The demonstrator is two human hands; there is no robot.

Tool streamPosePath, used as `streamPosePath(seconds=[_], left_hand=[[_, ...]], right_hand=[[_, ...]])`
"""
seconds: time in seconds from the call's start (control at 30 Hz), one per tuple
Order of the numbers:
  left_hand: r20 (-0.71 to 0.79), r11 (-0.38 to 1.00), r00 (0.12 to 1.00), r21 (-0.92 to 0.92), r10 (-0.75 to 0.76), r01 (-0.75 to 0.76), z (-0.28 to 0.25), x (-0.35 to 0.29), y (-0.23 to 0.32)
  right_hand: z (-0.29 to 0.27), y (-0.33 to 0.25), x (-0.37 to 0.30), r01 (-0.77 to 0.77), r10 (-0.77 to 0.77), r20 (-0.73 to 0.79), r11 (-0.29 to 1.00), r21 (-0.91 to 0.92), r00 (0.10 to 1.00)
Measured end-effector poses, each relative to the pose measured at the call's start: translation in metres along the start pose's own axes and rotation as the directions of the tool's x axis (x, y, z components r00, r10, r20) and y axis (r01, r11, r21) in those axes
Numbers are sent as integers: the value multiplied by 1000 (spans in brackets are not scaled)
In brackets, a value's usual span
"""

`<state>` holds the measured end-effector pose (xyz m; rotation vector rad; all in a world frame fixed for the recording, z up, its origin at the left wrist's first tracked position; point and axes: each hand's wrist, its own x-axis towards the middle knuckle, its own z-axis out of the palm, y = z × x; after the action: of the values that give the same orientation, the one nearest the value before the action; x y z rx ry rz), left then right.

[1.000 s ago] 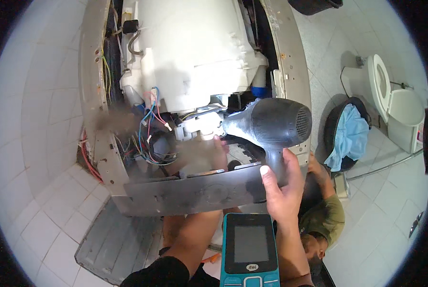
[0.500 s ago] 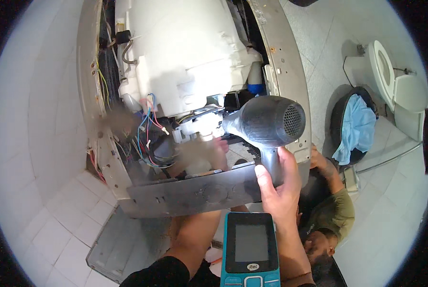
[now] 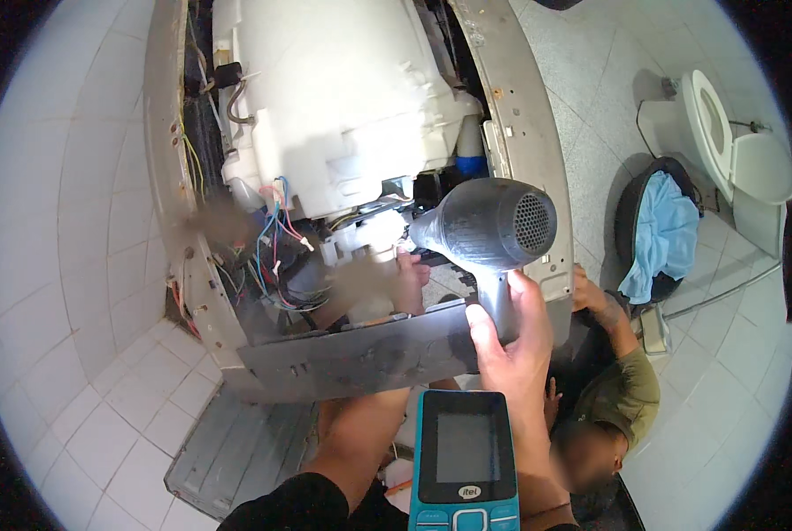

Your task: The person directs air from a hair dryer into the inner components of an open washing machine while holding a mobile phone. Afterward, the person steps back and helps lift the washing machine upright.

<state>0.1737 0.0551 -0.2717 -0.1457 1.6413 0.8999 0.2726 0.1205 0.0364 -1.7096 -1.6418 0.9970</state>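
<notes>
1. A beige metal cabinet (image 3: pixel 524 133) is standing open in front of me, its flat walls showing rust specks.
2. Inside it, a rounded tub (image 3: pixel 334 97) of smooth white plastic is filling the upper part.
3. A co-worker (image 3: pixel 622 403) in olive green is reaching a hand toward the cabinet's right edge.
4. A long, scuffed dark panel (image 3: pixel 369 354) is crossing the cabinet's near end; a ribbed grey board (image 3: pixel 227 451) is lying on the tiles below left.
5. A pale, glossy toilet (image 3: pixel 763 168) is standing at far right, near a dark round basin (image 3: pixel 628 226) that is holding crumpled blue cloth (image 3: pixel 666 234).
6. A dusty black hair dryer (image 3: pixel 484 226) with a round, perforated back is pointing its nozzle left at a white plastic fitting (image 3: pixel 374 234) under the tub. Since half a second ago it is sitting only slightly further left.
7. A teal-and-black keypad phone (image 3: pixel 467 451) is showing before the right forearm; a small pale oval logo is sitting below its screen.
8. The right hand (image 3: pixel 520 341) is wrapping fingers and thumb around the dryer's handle.
9. The left hand (image 3: pixel 410 281) is reaching beneath the fitting, now showing more of itself; whether it is pinching anything, I can't tell.
10. Thin red and blue wires (image 3: pixel 276 221) are dangling loosely left of the fitting.
</notes>
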Motion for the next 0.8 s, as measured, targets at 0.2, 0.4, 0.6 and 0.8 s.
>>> streamPosePath(seconds=[0.2,0.4,0.6,0.8], left_hand=[[1,998,999,-42,-48,48,-19,11,-5],[48,966,991,235,-124,110,16,-33,9],[-65,993,995,98,75,-69,1,1,-3],[11,993,1000,118,-17,15,-26,-32,-22]], right_hand=[[3,-2,-3,1,-1,28,1000,-2,1000],[-3,9,-6,-28,28,1,997,-76,1000],[1,-3,-3,-157,154,113,987,15,982],[-1,9,-3,-50,50,16,998,-27,999]])
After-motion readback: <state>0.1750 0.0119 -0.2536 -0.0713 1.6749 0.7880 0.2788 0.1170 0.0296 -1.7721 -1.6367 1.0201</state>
